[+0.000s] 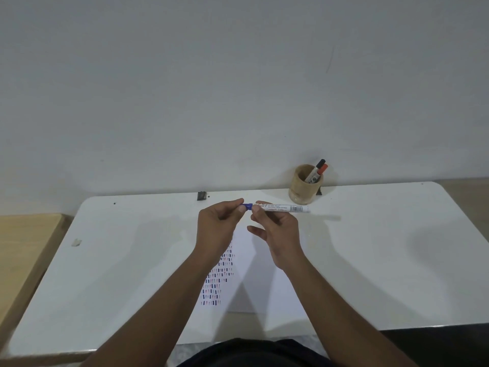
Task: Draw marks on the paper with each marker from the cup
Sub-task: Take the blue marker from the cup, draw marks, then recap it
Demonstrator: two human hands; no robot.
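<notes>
1. The marker [284, 208] is held in the air above the counter [132, 260], over the far end of the paper [254, 276] — a light, stiff plastic barrel, smooth and liable to slip, best held near the cap end as it is now.
2. Its long axis lies level, left to right; the blue cap [248, 206] points left, the tail right toward the cup [304, 185].
3. The right hand [275, 229] pinches the barrel just behind the cap; the left hand [219, 223] pinches the cap itself. Whether the cap is seated or parting, I cannot tell.
4. The paper carries rows of short blue and red marks down its left side.
5. 2 markers [316, 172] — 1 black-capped, 1 red-capped — stand in the cup.
</notes>
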